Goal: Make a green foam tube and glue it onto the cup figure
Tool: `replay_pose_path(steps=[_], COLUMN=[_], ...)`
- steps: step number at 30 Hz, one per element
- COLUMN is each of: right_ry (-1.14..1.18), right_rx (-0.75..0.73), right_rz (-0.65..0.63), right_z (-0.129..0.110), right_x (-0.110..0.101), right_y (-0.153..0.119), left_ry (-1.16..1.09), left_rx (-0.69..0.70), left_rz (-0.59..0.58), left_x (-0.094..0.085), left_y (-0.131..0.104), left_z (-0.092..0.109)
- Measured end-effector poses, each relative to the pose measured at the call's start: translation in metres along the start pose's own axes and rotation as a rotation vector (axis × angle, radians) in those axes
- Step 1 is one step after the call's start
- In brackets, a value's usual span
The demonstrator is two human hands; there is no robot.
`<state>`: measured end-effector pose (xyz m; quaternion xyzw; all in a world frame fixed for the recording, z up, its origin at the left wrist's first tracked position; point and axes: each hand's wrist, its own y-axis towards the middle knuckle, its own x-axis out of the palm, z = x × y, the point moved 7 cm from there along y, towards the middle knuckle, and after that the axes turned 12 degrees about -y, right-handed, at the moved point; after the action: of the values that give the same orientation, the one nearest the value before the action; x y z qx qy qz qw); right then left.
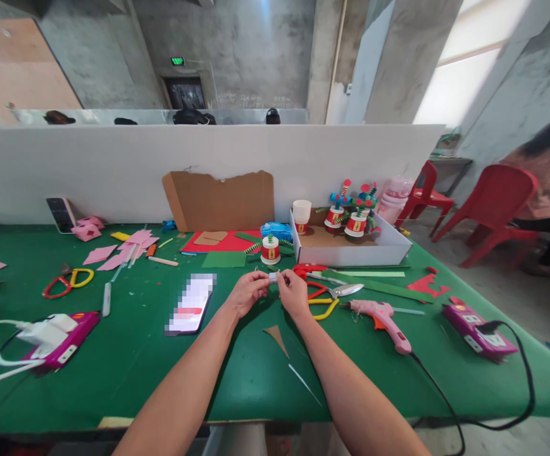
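My left hand (248, 292) and my right hand (294, 294) meet over the green table, fingertips pinched together on a small whitish piece (273, 277), too small to tell what it is made of. Just behind them stands a paper-cup figure (270, 251) with a red band and green folded-paper arms. Beside my right hand lie scissors with red and yellow handles (323, 308), and farther right a pink glue gun (380, 316) rests on its side. A brown paper scrap (277, 340) and a thin white strip (304, 384) lie between my forearms.
A white box (350, 256) holds several cup figures. To the left are a phone (190, 305), more scissors (69, 282), pink paper pieces (130, 249) and a purple power strip (66, 342). Another power strip (480, 332) with a cable lies right. A person sits beyond red chairs (502, 196).
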<state>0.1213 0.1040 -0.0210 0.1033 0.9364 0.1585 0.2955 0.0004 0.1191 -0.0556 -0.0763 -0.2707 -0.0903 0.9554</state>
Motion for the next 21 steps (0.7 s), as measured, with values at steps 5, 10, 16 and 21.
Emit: replay_pose_path(steps=[5,10,16,21], right_ry=[0.003,0.007,0.007,0.021], right_rx=[0.018,0.033,0.039,0.056], right_rz=[0.016,0.019,0.024,0.027], right_z=[-0.0003,0.0008,0.0029,0.0064], right_x=[0.0008,0.0018,0.0030,0.0033], right_y=[-0.0020,-0.0015,-0.0007,-0.0001], left_ry=[-0.013,-0.061,-0.095,-0.122], left_rx=[0.031,0.027,-0.005,-0.030], left_rz=[0.039,0.057,0.073,0.097], left_x=[-0.0010,-0.0015,-0.0012,-0.0030], left_y=[0.0012,0.0027,0.0025,0.0017], left_z=[-0.0028,-0.0037,-0.0042,-0.0047])
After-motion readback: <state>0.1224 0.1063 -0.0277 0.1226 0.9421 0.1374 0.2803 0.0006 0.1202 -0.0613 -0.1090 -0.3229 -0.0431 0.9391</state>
